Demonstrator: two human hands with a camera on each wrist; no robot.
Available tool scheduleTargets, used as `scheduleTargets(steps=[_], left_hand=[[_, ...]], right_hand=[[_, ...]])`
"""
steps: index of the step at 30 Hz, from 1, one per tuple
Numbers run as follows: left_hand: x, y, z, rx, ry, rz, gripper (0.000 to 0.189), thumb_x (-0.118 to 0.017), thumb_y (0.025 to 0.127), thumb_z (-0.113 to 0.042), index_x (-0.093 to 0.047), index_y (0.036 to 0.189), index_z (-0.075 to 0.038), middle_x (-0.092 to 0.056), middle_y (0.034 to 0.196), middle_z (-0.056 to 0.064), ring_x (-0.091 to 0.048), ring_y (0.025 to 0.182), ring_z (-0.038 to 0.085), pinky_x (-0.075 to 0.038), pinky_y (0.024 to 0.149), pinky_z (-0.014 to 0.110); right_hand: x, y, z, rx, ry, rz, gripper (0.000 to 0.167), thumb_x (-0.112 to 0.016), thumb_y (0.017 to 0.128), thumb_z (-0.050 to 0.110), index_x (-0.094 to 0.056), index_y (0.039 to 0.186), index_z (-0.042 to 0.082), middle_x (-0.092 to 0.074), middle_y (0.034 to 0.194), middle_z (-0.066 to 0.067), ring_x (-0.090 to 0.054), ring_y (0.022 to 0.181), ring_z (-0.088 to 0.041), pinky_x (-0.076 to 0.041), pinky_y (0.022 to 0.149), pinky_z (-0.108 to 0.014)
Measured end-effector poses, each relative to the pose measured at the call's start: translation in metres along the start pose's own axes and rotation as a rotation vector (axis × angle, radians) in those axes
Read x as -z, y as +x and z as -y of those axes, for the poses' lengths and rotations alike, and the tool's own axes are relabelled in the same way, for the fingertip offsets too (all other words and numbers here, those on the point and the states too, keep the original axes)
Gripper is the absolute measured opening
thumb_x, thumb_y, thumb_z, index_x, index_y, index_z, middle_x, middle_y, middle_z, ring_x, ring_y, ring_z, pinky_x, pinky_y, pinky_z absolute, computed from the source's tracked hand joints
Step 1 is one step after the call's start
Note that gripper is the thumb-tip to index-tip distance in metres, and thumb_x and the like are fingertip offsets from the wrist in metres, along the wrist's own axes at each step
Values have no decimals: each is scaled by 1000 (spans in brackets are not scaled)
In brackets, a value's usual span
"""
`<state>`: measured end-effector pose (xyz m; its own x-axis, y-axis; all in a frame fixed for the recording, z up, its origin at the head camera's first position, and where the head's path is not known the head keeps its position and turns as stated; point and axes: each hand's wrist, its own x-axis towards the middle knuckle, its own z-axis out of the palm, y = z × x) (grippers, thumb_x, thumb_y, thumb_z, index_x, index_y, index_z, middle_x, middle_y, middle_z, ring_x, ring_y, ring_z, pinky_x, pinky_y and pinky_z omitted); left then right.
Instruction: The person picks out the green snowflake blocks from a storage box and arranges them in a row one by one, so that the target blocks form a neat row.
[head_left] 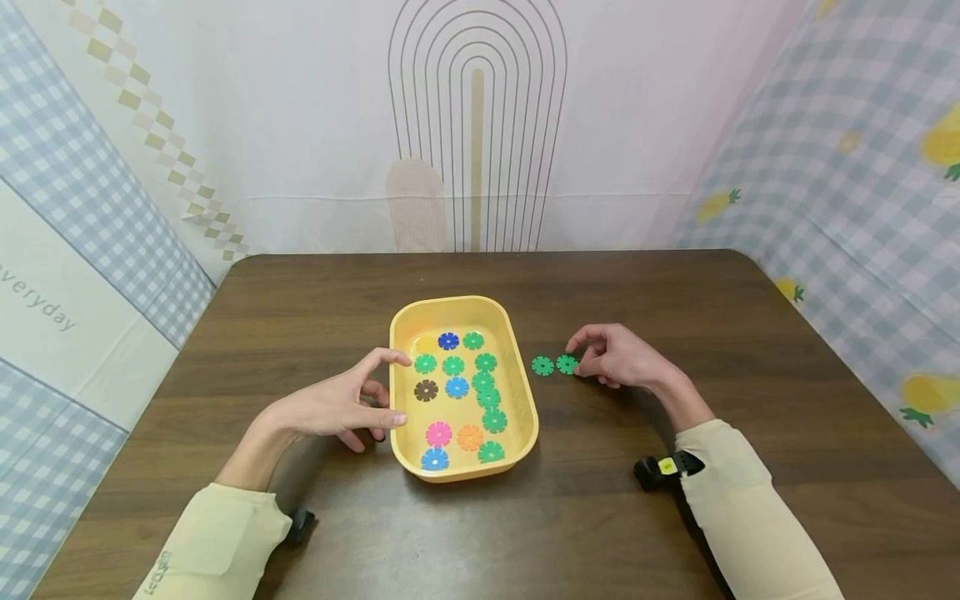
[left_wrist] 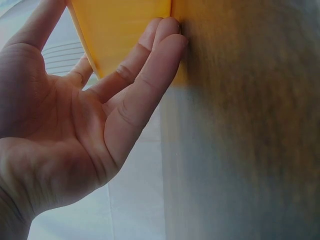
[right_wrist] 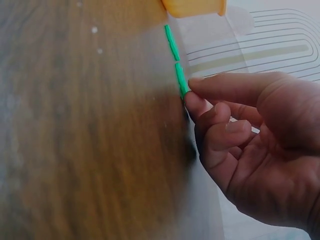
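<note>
A yellow plastic tray (head_left: 525, 425) stands on the table with several notched plastic discs inside, many of them green. My left hand (head_left: 341, 400) holds its left rim, the thumb and index finger over the edge and the other fingers outside. In the left wrist view, fingertips (left_wrist: 172, 45) lie along the tray's outer wall (left_wrist: 122, 30). Right of the tray, two green notched discs lie side by side on the table, a left one (head_left: 542, 366) and a right one (head_left: 567, 364). My right hand (head_left: 618, 358) pinches the right disc's edge between thumb and index finger.
Blue (head_left: 447, 341), brown (head_left: 426, 390), pink (head_left: 438, 433) and orange discs (head_left: 470, 437) lie among the green ones in the tray. The brown wooden table (head_left: 600, 533) meets a white patterned curtain (head_left: 322, 142) behind. A black wrist device (head_left: 663, 471) sits at the right cuff.
</note>
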<state>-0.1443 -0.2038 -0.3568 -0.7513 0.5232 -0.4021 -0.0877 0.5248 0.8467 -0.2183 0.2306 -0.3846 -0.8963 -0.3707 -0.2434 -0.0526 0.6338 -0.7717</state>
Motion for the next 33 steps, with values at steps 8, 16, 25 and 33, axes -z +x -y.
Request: scheduleTargets(steps=[8, 16, 25, 33], left_hand=[[0, -1, 0, 0, 0, 0, 79, -78, 98, -34, -23, 155, -28, -63, 104, 15, -67, 86, 28, -63, 72, 45], [0, -1, -1, 9, 15, -3, 81, -79, 97, -36, -22, 154, -29, -65, 101, 15, -68, 86, 28, -63, 73, 44], [2, 1, -2, 26, 43, -15, 82, -79, 96, -37, -22, 155, -30, -69, 100, 15, -70, 85, 27, -64, 74, 43], [1, 4, 1, 30, 39, -9, 82, -80, 96, -39, -23, 154, -31, -71, 98, 13, -70, 85, 27, -64, 74, 43]], right_hand=[[4, -5, 16, 28, -20, -18, 31, -75, 95, 7, -64, 125, 3, -62, 81, -11, -51, 57, -19, -45, 50, -29], [0, -17, 51, 107, -23, -34, 30, -75, 95, 10, -66, 124, 4, -66, 89, -14, -51, 58, -18, -44, 51, -28], [-25, -21, 91, 271, -55, 57, 25, -76, 94, 6, -71, 118, 7, -69, 90, -7, -58, 71, -22, -50, 60, -29], [-54, -22, 116, 355, -195, 203, 24, -80, 93, 8, -75, 116, 11, -69, 90, 2, -62, 81, -18, -54, 69, -27]])
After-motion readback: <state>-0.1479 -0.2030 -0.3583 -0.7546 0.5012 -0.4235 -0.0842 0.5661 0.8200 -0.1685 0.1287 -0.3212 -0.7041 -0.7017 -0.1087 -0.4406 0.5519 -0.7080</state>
